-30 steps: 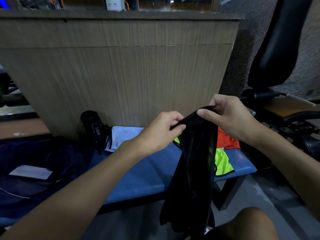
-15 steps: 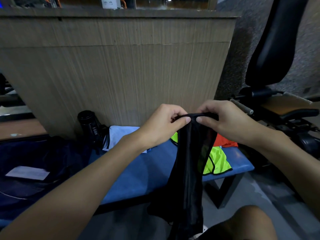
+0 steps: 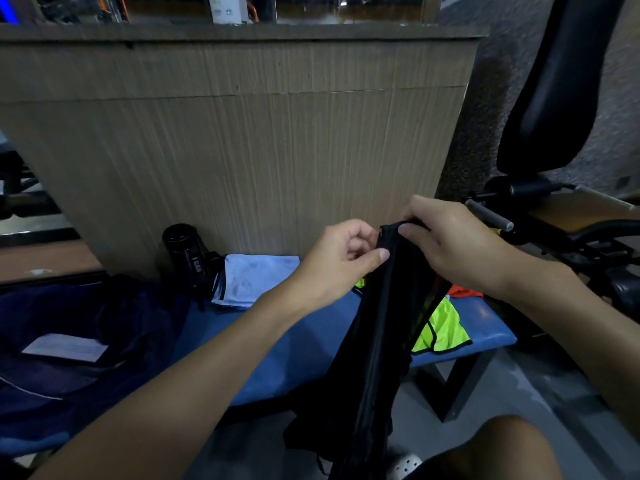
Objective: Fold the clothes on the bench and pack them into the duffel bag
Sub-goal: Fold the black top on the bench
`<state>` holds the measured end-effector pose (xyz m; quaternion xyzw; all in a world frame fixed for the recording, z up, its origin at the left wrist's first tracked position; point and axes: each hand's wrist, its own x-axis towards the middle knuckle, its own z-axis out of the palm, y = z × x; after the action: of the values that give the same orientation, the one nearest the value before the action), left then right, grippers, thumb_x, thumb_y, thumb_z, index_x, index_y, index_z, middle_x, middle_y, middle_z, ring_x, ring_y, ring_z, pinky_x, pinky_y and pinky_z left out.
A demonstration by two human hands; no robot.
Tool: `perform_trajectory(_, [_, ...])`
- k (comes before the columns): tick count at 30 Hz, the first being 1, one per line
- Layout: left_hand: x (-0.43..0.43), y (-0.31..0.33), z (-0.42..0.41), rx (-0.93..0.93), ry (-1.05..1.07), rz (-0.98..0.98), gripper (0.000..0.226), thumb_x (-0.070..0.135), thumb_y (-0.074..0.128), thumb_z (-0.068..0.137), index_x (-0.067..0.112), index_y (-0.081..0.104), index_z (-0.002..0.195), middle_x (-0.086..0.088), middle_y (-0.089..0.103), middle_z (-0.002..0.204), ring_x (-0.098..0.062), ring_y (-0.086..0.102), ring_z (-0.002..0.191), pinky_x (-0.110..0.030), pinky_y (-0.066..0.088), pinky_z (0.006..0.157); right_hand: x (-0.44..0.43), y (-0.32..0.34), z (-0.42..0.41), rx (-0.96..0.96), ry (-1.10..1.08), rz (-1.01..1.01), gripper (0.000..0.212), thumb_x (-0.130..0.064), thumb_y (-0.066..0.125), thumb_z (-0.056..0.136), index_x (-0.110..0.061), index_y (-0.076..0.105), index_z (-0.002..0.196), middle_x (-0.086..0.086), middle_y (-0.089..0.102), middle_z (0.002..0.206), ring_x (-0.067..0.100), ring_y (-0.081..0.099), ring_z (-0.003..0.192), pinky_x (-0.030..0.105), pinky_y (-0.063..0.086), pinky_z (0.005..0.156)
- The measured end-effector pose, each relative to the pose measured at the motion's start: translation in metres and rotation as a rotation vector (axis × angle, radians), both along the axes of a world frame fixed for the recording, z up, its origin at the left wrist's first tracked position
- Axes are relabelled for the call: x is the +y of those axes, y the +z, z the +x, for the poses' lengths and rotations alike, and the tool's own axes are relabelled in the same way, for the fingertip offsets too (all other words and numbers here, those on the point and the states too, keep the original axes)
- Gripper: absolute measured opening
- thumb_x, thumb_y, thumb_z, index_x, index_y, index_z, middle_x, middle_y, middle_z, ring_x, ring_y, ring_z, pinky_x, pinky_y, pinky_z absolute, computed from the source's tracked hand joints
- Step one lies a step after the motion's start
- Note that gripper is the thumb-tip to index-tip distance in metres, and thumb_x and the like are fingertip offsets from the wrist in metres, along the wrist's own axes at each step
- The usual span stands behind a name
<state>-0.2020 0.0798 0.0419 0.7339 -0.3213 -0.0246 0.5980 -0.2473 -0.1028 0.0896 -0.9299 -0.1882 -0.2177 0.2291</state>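
A black garment (image 3: 374, 358) hangs from both my hands in front of the blue bench (image 3: 294, 344), its lower end below the seat edge. My left hand (image 3: 341, 261) pinches its upper edge between thumb and curled fingers. My right hand (image 3: 453, 244) grips the top of the same garment just to the right. A neon yellow garment (image 3: 441, 329) and an orange one (image 3: 464, 292) lie on the bench's right end, partly hidden by the black cloth. A folded light blue cloth (image 3: 251, 278) lies at the back of the bench. The dark blue duffel bag (image 3: 79, 341) sits open on the left.
A black bottle (image 3: 185, 249) stands against the wooden panel (image 3: 242, 140) behind the bench. A white paper (image 3: 65, 347) lies in the bag. Gym equipment with a black pad (image 3: 557, 84) stands at the right. My knee (image 3: 498, 448) shows at the bottom right.
My hands have drawn closer together at the top of the black garment and shifted slightly right. The left hand's fingers have regripped lower on the edge. The garment still hangs down.
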Motion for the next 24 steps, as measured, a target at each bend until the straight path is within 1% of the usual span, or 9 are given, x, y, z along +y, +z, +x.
perform_trajectory(5, [-0.005, -0.005, -0.002, 0.053, -0.004, -0.015, 0.016, 0.007, 0.059, 0.098, -0.002, 0.063, 0.086, -0.009, 0.058, 0.078, -0.020, 0.051, 0.077, -0.039, 0.042, 0.073, -0.001, -0.007, 0.002, -0.009, -0.037, 0.071, 0.012, -0.004, 0.050, 0.097, -0.016, 0.051, 0.097, -0.005, 0.060, 0.081, 0.011, 0.057, 0.075, 0.016, 0.040, 0.064])
perform_trajectory(8, [-0.007, -0.002, -0.001, 0.053, 0.003, -0.018, 0.016, 0.007, 0.061, 0.097, 0.003, 0.062, 0.082, -0.007, 0.057, 0.075, -0.018, 0.050, 0.072, -0.033, 0.043, 0.068, -0.001, -0.011, 0.001, 0.041, -0.029, 0.057, 0.019, -0.022, 0.056, 0.097, -0.012, 0.058, 0.113, -0.006, 0.067, 0.099, 0.007, 0.061, 0.093, 0.018, 0.044, 0.077])
perform_trajectory(10, [-0.007, -0.005, -0.002, 0.049, -0.014, 0.003, 0.019, 0.006, 0.064, 0.095, 0.010, 0.059, 0.078, -0.003, 0.055, 0.069, -0.014, 0.047, 0.068, -0.024, 0.039, 0.063, -0.001, -0.010, 0.000, 0.061, -0.033, 0.055, 0.024, -0.032, 0.059, 0.094, -0.013, 0.067, 0.106, -0.006, 0.070, 0.095, 0.006, 0.064, 0.088, 0.024, 0.048, 0.075])
perform_trajectory(12, [-0.006, -0.011, -0.004, 0.075, -0.059, 0.040, 0.021, 0.007, 0.063, 0.096, 0.011, 0.055, 0.077, 0.005, 0.053, 0.061, -0.006, 0.043, 0.060, -0.016, 0.033, 0.057, -0.001, -0.009, -0.002, 0.042, -0.037, 0.074, 0.019, -0.028, 0.061, 0.094, -0.012, 0.069, 0.090, -0.003, 0.069, 0.079, 0.009, 0.064, 0.076, 0.028, 0.048, 0.068])
perform_trajectory(14, [-0.004, -0.017, -0.007, 0.115, -0.105, 0.035, 0.017, 0.007, 0.061, 0.097, 0.011, 0.058, 0.081, 0.010, 0.061, 0.062, 0.002, 0.050, 0.058, -0.011, 0.039, 0.059, -0.003, -0.010, -0.002, -0.016, -0.032, 0.090, 0.017, -0.022, 0.061, 0.095, -0.010, 0.066, 0.084, 0.000, 0.066, 0.074, 0.014, 0.063, 0.072, 0.033, 0.048, 0.065])
perform_trajectory(16, [0.000, -0.024, -0.006, 0.133, -0.132, 0.026, 0.004, 0.009, 0.063, 0.096, 0.010, 0.065, 0.093, 0.001, 0.068, 0.080, -0.002, 0.061, 0.075, -0.014, 0.048, 0.074, -0.009, -0.010, -0.001, -0.089, -0.051, 0.119, 0.016, -0.019, 0.059, 0.096, -0.011, 0.062, 0.083, 0.001, 0.062, 0.072, 0.017, 0.061, 0.071, 0.037, 0.047, 0.065])
perform_trajectory(18, [0.007, -0.033, -0.003, 0.131, -0.134, 0.062, 0.005, 0.011, 0.064, 0.096, 0.006, 0.067, 0.096, -0.003, 0.066, 0.086, -0.006, 0.059, 0.082, -0.021, 0.047, 0.081, -0.018, -0.008, 0.000, -0.153, -0.094, 0.152, 0.015, -0.015, 0.057, 0.096, -0.011, 0.057, 0.082, 0.003, 0.058, 0.070, 0.020, 0.057, 0.069, 0.038, 0.045, 0.064])
perform_trajectory(21, [0.017, -0.045, -0.003, 0.130, -0.187, 0.221, 0.025, 0.021, 0.064, 0.096, -0.002, 0.059, 0.086, -0.005, 0.058, 0.079, -0.011, 0.050, 0.077, -0.031, 0.041, 0.072, -0.035, -0.003, 0.005, -0.231, -0.171, 0.173, 0.016, -0.012, 0.055, 0.097, -0.002, 0.056, 0.085, 0.015, 0.057, 0.073, 0.029, 0.055, 0.071, 0.042, 0.044, 0.065])
perform_trajectory(24, [0.026, -0.057, 0.000, 0.060, -0.147, 0.409, 0.030, 0.018, 0.059, 0.100, 0.017, 0.050, 0.072, 0.014, 0.045, 0.063, 0.000, 0.036, 0.059, -0.022, 0.032, 0.058, -0.049, 0.003, 0.003, -0.247, -0.228, 0.225, 0.015, -0.012, 0.053, 0.099, -0.001, 0.057, 0.090, 0.016, 0.058, 0.077, 0.022, 0.051, 0.073, 0.032, 0.036, 0.062])
